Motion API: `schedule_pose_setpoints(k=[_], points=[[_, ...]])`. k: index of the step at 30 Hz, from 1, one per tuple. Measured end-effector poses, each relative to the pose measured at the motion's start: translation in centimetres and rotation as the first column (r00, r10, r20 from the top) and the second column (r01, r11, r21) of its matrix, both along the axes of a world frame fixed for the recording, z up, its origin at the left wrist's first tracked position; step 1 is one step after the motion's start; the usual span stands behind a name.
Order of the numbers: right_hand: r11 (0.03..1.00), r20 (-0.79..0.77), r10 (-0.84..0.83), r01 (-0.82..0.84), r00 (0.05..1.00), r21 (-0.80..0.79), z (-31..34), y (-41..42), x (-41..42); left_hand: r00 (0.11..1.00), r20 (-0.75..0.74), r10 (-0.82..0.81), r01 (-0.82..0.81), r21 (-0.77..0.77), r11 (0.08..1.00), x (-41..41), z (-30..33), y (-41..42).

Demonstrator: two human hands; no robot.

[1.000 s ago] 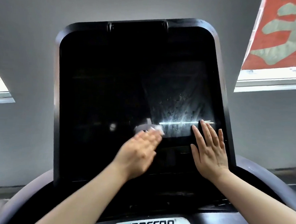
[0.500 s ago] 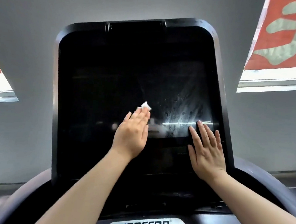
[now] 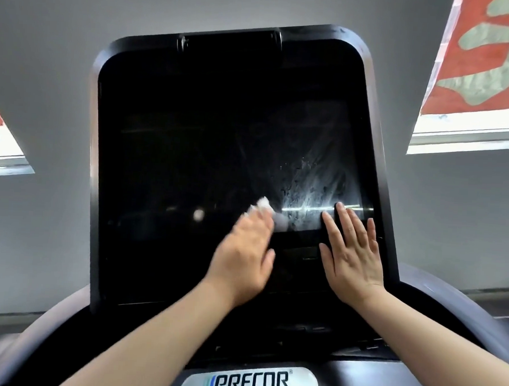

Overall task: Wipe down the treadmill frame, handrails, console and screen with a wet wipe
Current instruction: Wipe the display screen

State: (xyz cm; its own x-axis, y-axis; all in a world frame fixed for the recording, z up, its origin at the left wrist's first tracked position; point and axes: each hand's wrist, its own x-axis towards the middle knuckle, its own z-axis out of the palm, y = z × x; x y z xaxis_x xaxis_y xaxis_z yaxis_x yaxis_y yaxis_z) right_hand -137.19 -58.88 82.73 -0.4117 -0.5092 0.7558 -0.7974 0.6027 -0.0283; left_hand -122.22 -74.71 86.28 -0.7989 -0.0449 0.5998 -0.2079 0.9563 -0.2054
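In the head view, the left hand (image 3: 245,253) is laid flat against the screen (image 3: 219,167), fingers extended and blurred, with the white wet wipe (image 3: 263,205) pressed beneath the fingertips, just left of the streaked patch. The right hand (image 3: 351,257) is spread open on the screen's lower right corner, nothing held. The screen is glossy black glass, set in a rounded matte console (image 3: 375,169). Below the screen, an oval PRECOR badge (image 3: 249,383) is seen.
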Motion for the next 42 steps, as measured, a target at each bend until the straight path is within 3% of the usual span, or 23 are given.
schedule_pose_setpoints(k=[3,4,6,8,10,12,14,16,18,20,22,25,27,28,30,34,36,39,40,42], points=[[0.999,-0.030,0.029,-0.030,0.999,-0.043,0.6,0.0,0.1,0.950,0.235,-0.204,0.243,-0.152,0.958,2.0,-1.4,0.5],[0.997,-0.051,0.043,-0.046,0.998,-0.055,1.1,-0.2,0.1,0.944,0.246,-0.221,0.273,-0.200,0.941,1.7,-0.2,-0.7],[0.995,-0.084,0.058,-0.064,0.995,-0.080,2.3,-1.1,-0.1,0.979,0.130,-0.155,0.181,-0.220,0.959,0.2,3.0,-3.6],[0.993,-0.081,0.040,-0.049,0.996,-0.108,3.7,-2.4,-0.5,0.998,-0.059,0.017,-0.023,-0.087,0.996,-1.6,6.4,-5.8],[0.993,-0.071,0.027,-0.035,0.997,-0.117,4.9,-3.9,-0.8,0.982,-0.146,0.117,-0.118,0.006,0.993,-2.4,6.4,-5.1],[0.993,-0.056,0.021,-0.027,0.998,-0.114,5.6,-5.0,-1.3,0.999,-0.034,0.035,-0.037,-0.047,0.998,-1.6,3.5,-2.6],[0.994,-0.048,0.008,-0.013,0.999,-0.112,5.8,-5.6,-1.8,0.978,0.156,-0.136,0.161,-0.158,0.974,0.1,1.3,-1.1],[0.994,-0.050,-0.001,-0.005,0.999,-0.111,5.7,-5.8,-2.0,0.954,0.215,-0.209,0.255,-0.214,0.943,-0.1,3.3,-3.2],[0.993,-0.049,-0.006,0.001,0.999,-0.118,5.6,-5.8,-2.1,0.989,0.071,-0.127,0.137,-0.179,0.974,-1.9,6.6,-5.9],[0.992,-0.044,-0.008,0.003,0.999,-0.126,5.6,-5.9,-2.0,0.993,-0.090,0.074,-0.073,0.006,0.997,-3.6,9.5,-7.4],[0.991,-0.050,-0.007,0.000,0.999,-0.134,5.6,-5.9,-2.0,0.975,-0.151,0.165,-0.152,0.095,0.984,-4.4,8.3,-5.4],[0.989,-0.070,0.000,-0.010,0.998,-0.148,5.5,-5.8,-2.0,0.997,0.029,-0.071,0.072,-0.048,0.996,-2.5,3.1,-1.1],[0.989,-0.065,0.004,-0.013,0.998,-0.147,5.4,-5.9,-1.9,0.958,0.191,-0.213,0.240,-0.132,0.962,-1.2,3.2,-1.8],[0.989,-0.060,0.004,-0.013,0.998,-0.145,5.4,-5.9,-1.9,0.958,0.192,-0.213,0.248,-0.182,0.952,-1.8,4.3,-3.4],[0.991,-0.050,-0.001,-0.006,0.999,-0.133,5.4,-5.9,-2.0,0.993,0.044,-0.111,0.118,-0.223,0.968,-3.7,7.7,-6.5],[0.992,-0.038,-0.005,0.000,0.999,-0.128,5.5,-5.8,-1.9,0.974,-0.116,0.193,-0.195,-0.004,0.981,-6.9,11.2,-7.0],[0.991,-0.040,-0.002,-0.003,0.999,-0.132,5.5,-5.8,-1.9,0.993,-0.065,0.103,-0.104,-0.007,0.995,-7.0,8.4,-4.2],[0.992,-0.051,-0.007,0.000,0.999,-0.126,5.4,-5.9,-2.0,0.965,0.158,-0.208,0.236,-0.185,0.954,-4.9,6.1,-3.1],[0.992,-0.049,-0.006,0.000,0.999,-0.128,5.5,-5.9,-2.0,0.958,0.171,-0.231,0.268,-0.235,0.934,-5.0,7.1,-4.3],[0.991,-0.043,-0.004,-0.002,0.999,-0.134,5.6,-5.8,-1.9,0.989,0.069,-0.129,0.144,-0.302,0.942,-6.1,10.2,-7.2]])
